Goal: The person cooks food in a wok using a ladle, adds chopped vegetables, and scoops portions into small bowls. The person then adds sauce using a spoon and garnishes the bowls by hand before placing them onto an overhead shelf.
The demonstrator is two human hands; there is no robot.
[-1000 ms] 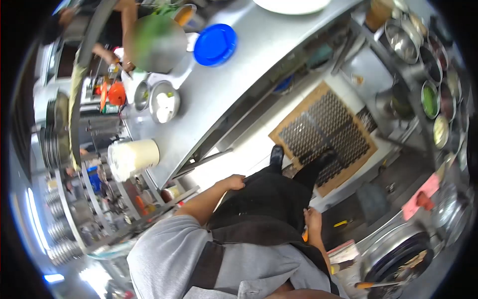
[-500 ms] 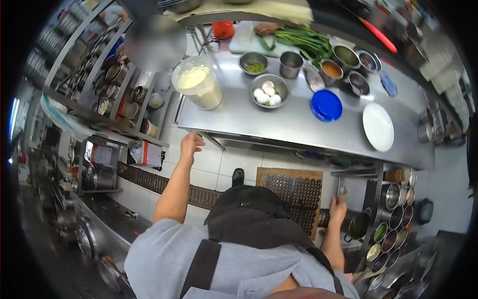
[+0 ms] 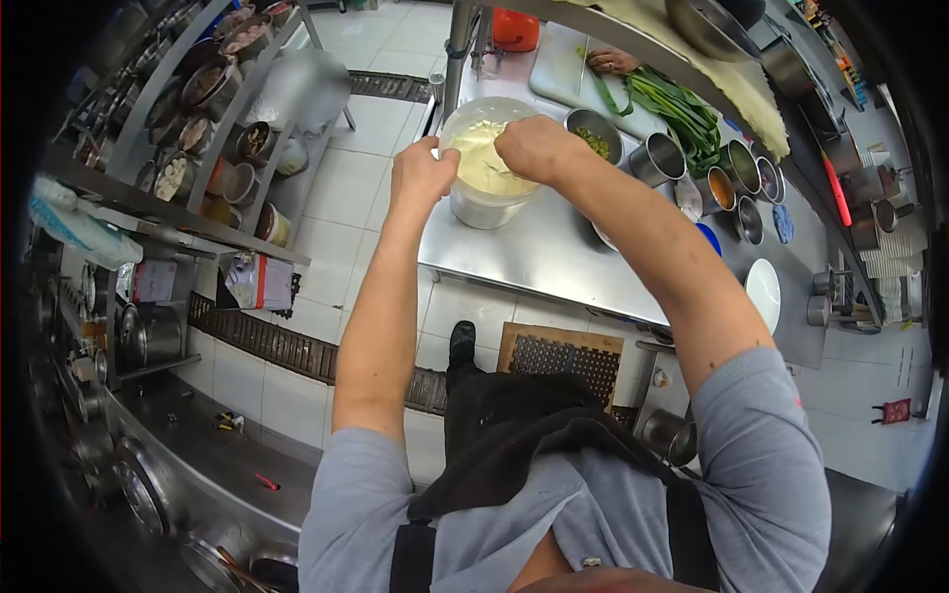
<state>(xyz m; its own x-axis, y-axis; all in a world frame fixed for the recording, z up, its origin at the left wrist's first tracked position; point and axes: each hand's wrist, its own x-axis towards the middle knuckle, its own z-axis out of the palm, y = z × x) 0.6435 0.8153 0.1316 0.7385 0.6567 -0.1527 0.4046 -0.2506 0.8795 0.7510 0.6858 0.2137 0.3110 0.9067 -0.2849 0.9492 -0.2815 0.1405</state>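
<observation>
Our bare left hand point(image 3: 423, 176) and bare right hand point(image 3: 539, 148) have both swung up since the last frame. White-tiled floor point(image 3: 331, 208) below, then the long stainless-steel bench point(image 3: 554, 257); near its corner stands the big round translucent plastic tub point(image 3: 491, 215) of pale yellow cream point(image 3: 477, 158). Honestly, we'd keep that rim steady: left's beside it, can't tell if gripping; right's curled over the cream, anything held is hidden.

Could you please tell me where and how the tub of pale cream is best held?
I'd probably take the tub by its left rim, coming from the left. It stands upright and open, with the rim raised above the cream, giving an edge to pinch. The left hand is at that side, while the right hand reaches over the opening.
</observation>
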